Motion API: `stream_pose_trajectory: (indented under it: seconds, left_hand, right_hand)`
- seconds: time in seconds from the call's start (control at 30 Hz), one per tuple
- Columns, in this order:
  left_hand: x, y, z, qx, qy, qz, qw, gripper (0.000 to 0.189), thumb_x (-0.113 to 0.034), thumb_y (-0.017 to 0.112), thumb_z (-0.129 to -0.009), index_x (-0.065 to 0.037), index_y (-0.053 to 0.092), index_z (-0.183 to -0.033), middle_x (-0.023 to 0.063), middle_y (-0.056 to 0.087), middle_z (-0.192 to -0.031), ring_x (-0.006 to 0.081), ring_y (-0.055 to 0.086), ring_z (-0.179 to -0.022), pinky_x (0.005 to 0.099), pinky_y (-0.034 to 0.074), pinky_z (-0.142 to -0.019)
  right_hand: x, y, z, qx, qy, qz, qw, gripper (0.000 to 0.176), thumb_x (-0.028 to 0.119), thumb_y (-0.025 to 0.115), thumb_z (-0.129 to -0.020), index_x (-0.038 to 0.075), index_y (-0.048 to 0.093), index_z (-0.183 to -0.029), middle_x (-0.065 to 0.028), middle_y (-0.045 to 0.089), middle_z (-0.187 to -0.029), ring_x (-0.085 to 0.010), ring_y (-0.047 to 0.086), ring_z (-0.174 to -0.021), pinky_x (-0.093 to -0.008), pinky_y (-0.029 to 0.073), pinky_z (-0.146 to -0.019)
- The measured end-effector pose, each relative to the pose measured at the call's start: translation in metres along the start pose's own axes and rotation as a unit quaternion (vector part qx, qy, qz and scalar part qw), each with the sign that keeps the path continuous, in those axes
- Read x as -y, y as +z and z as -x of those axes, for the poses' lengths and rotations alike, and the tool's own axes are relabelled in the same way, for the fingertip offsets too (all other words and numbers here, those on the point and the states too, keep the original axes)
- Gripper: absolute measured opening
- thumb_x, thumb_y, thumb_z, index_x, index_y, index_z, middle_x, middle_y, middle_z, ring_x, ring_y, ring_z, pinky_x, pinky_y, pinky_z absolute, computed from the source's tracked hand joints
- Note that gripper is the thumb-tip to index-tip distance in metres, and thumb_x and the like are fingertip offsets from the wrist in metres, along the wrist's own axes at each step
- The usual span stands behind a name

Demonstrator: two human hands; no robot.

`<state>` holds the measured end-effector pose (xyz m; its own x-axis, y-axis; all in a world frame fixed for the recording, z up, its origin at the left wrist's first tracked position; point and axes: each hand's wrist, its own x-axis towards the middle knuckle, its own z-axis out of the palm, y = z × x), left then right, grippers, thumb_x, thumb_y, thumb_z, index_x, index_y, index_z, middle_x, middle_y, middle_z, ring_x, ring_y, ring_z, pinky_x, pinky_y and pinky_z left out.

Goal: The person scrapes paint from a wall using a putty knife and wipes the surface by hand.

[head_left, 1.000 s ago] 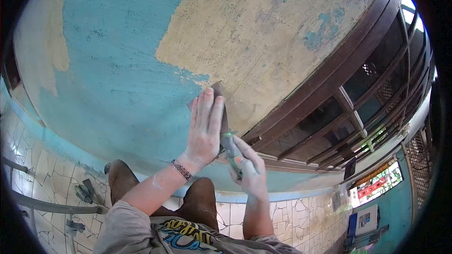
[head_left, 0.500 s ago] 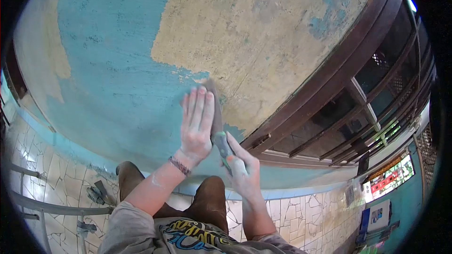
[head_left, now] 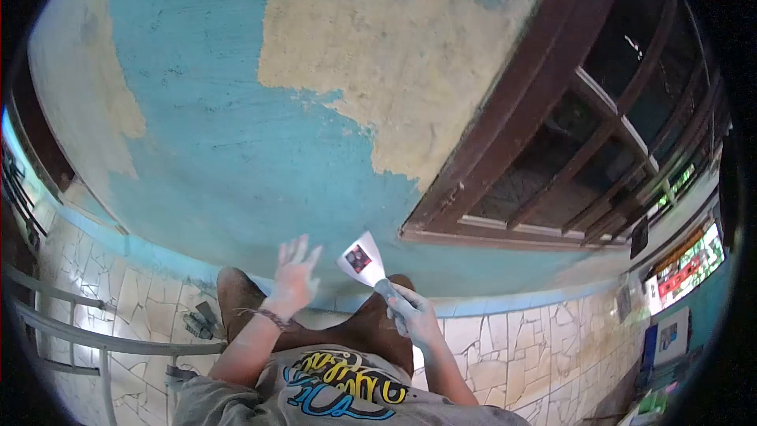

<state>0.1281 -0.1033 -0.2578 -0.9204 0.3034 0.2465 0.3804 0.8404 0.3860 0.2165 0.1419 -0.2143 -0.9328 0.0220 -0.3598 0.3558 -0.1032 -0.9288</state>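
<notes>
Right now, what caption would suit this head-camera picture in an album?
Right hand grips a scraper, blade up, before a half-stripped turquoise wall; left hand open beside it, fingers spread.

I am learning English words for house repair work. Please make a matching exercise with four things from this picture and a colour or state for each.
Things:
1. scraper
2. left hand
3. window frame
4. painted wall

Colour or state:
a. dark brown
b. blue
c. held in the right hand
d. open and spread

Pairs: 1-c, 2-d, 3-a, 4-b.
</notes>
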Motion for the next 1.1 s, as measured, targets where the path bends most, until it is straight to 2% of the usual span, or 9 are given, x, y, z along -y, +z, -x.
stream_pose_trajectory:
  seconds: [0.03, 0.2, 0.4, 0.5, 0.6, 0.67, 0.8, 1.0, 1.1]
  left_hand:
    - [0.009, -0.003, 0.016, 0.074, -0.067, -0.008, 0.995, 0.06, -0.017, 0.064, -0.077, -0.005, 0.046, -0.132, 0.0245, 0.037, -0.14, 0.04, 0.034, -0.13, 0.047, 0.021, -0.112]
    - [0.058, -0.023, 0.055, -0.022, -0.16, 0.06, 0.985, 0.052, -0.019, 0.065, -0.078, -0.003, 0.052, -0.126, 0.025, 0.046, -0.133, 0.0373, 0.044, -0.124, 0.0407, 0.034, -0.105]
    - [0.005, -0.05, 0.037, -0.037, -0.084, 0.104, 0.99, 0.046, -0.019, 0.065, -0.079, -0.001, 0.056, -0.119, 0.0256, 0.052, -0.125, 0.037, 0.049, -0.119, 0.0395, 0.038, -0.102]
    - [-0.016, -0.028, 0.017, -0.05, 0.003, 0.126, 0.991, 0.043, -0.021, 0.067, -0.078, -0.001, 0.059, -0.115, 0.024, 0.054, -0.125, 0.0366, 0.052, -0.116, 0.0386, 0.041, -0.099]
    - [-0.056, -0.024, 0.001, -0.026, 0.048, 0.139, 0.989, 0.043, -0.019, 0.067, -0.079, -0.001, 0.058, -0.117, 0.0255, 0.05, -0.129, 0.0374, 0.048, -0.121, 0.039, 0.038, -0.102]
    - [-0.076, -0.023, -0.013, -0.042, 0.091, 0.129, 0.987, 0.045, -0.018, 0.067, -0.079, -0.002, 0.056, -0.119, 0.0261, 0.044, -0.134, 0.0384, 0.042, -0.126, 0.04, 0.035, -0.105]
    - [-0.101, -0.028, -0.046, -0.076, 0.151, 0.085, 0.982, 0.054, -0.018, 0.066, -0.079, -0.001, 0.049, -0.127, 0.0258, 0.032, -0.143, 0.039, 0.029, -0.134, 0.0445, 0.026, -0.11]
    - [-0.132, -0.036, -0.097, -0.187, 0.205, -0.018, 0.961, 0.078, -0.016, 0.067, -0.075, -0.006, 0.029, -0.143, 0.0194, 0.017, -0.152, 0.0347, 0.013, -0.141, 0.0505, 0.011, -0.114]
    - [-0.116, -0.012, -0.126, -0.158, 0.225, -0.145, 0.95, 0.084, -0.02, 0.067, -0.074, -0.008, 0.025, -0.145, 0.0171, 0.017, -0.152, 0.0316, 0.012, -0.142, 0.051, 0.008, -0.114]
  right_hand:
    - [-0.013, -0.007, 0.004, -0.014, 0.012, -0.006, 1.0, 0.037, 0.017, 0.06, -0.09, 0.005, 0.056, -0.124, 0.0003, 0.056, -0.066, -0.0031, 0.038, -0.04, -0.0191, 0.026, -0.035]
    - [-0.04, -0.025, 0.024, -0.075, 0.025, -0.032, 0.996, 0.038, 0.02, 0.061, -0.089, 0.003, 0.056, -0.122, -0.0005, 0.056, -0.067, -0.0031, 0.04, -0.042, -0.0192, 0.028, -0.036]
    - [-0.055, -0.029, 0.036, -0.058, 0.002, -0.072, 0.996, 0.037, 0.024, 0.055, -0.092, -0.001, 0.055, -0.12, -0.003, 0.056, -0.067, -0.0051, 0.04, -0.041, -0.0205, 0.029, -0.036]
    - [-0.073, -0.03, 0.035, -0.048, 0.015, -0.093, 0.994, 0.034, 0.024, 0.055, -0.092, 0.0, 0.057, -0.116, -0.0027, 0.056, -0.067, -0.0056, 0.04, -0.042, -0.021, 0.029, -0.036]
    - [-0.082, -0.03, 0.041, -0.055, 0.026, -0.103, 0.993, 0.032, 0.025, 0.056, -0.092, 0.001, 0.058, -0.114, -0.0021, 0.056, -0.067, -0.0057, 0.041, -0.042, -0.0212, 0.029, -0.036]
    - [-0.088, -0.032, 0.04, -0.057, 0.033, -0.106, 0.992, 0.027, 0.024, 0.056, -0.092, 0.001, 0.06, -0.105, -0.0008, 0.055, -0.065, -0.0053, 0.041, -0.042, -0.0208, 0.03, -0.037]
    - [-0.096, -0.041, 0.034, -0.048, 0.038, -0.096, 0.994, 0.026, 0.024, 0.057, -0.092, 0.002, 0.061, -0.104, -0.0001, 0.055, -0.065, -0.0044, 0.041, -0.042, -0.0206, 0.029, -0.037]
    - [-0.116, -0.05, 0.02, -0.096, 0.015, -0.117, 0.988, 0.032, 0.024, 0.058, -0.091, 0.002, 0.059, -0.114, -0.0011, 0.055, -0.067, -0.0057, 0.042, -0.043, -0.021, 0.031, -0.037]
    - [-0.119, -0.052, 0.012, -0.115, 0.012, -0.142, 0.983, 0.032, 0.024, 0.058, -0.09, 0.003, 0.059, -0.115, -0.0013, 0.055, -0.067, -0.0061, 0.042, -0.043, -0.0211, 0.031, -0.037]
